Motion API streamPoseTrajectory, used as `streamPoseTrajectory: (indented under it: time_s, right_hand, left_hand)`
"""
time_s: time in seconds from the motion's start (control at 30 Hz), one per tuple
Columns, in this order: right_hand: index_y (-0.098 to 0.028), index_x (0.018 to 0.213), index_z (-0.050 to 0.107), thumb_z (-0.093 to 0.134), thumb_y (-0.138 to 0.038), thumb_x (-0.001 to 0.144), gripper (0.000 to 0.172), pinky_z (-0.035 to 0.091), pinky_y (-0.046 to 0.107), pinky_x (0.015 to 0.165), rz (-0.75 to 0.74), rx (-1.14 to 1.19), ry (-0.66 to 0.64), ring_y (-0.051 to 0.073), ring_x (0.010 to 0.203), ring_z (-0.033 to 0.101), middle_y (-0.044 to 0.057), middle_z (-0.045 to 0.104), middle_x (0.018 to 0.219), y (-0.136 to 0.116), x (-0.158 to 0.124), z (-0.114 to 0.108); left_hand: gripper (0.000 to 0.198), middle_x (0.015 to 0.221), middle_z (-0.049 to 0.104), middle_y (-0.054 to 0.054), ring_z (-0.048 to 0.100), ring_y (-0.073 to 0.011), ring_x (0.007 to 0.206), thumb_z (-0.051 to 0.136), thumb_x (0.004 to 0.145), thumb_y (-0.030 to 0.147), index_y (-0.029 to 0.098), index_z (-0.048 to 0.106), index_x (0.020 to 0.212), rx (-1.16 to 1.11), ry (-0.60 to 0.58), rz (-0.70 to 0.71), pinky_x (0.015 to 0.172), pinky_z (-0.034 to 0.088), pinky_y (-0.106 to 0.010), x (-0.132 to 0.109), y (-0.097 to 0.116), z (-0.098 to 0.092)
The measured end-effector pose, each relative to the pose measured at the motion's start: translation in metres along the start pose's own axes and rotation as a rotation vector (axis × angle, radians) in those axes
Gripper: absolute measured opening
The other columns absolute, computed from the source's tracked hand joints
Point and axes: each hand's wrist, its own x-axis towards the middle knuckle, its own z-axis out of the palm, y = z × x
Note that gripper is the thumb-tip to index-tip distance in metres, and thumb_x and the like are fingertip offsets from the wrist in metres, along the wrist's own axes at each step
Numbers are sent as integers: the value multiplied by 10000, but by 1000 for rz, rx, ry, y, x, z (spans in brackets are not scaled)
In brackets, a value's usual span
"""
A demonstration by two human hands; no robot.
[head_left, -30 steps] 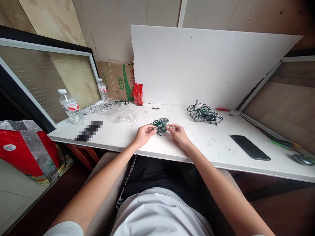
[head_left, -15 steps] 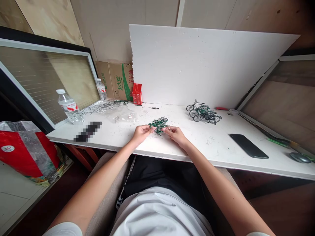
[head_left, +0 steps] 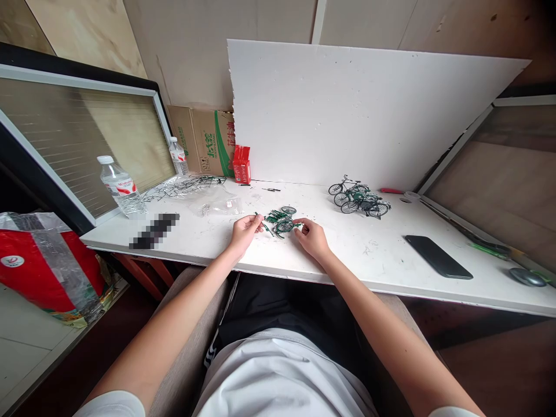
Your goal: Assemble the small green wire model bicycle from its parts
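A small green model bicycle in parts (head_left: 280, 220) lies on the white table (head_left: 373, 255) in front of me. My left hand (head_left: 244, 230) is at its left end, fingers pinched on a thin green piece. My right hand (head_left: 310, 237) is at its right end, fingers curled and touching the wheel and frame. What the right fingers grip is too small to name.
Finished model bicycles (head_left: 359, 200) stand at the back right. A black phone (head_left: 438, 257) lies to the right. Water bottles (head_left: 120, 186), plastic bags with parts (head_left: 191, 190), a red box (head_left: 242, 165) and a cardboard box (head_left: 208, 142) are at the left back. A white foam board (head_left: 369, 110) leans behind.
My left hand has pulled slightly left with a thin piece. The green model now lies lower on the table between my hands. My right hand shifted a little toward the wheel.
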Motion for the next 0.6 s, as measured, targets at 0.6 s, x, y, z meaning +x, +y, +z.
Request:
streamPoseTrajectory:
  time_s: [0.6]
  right_hand:
    - [-234, 1096, 793, 602, -216, 915, 265, 364, 295, 665, -11, -205, -35, 205, 725, 587, 51, 720, 843, -7, -1, 6]
  left_hand:
    - [484, 744, 649, -34, 578, -148, 705, 825, 812, 616, 150, 810, 938, 3, -36, 3, 673, 444, -281, 3, -4, -1]
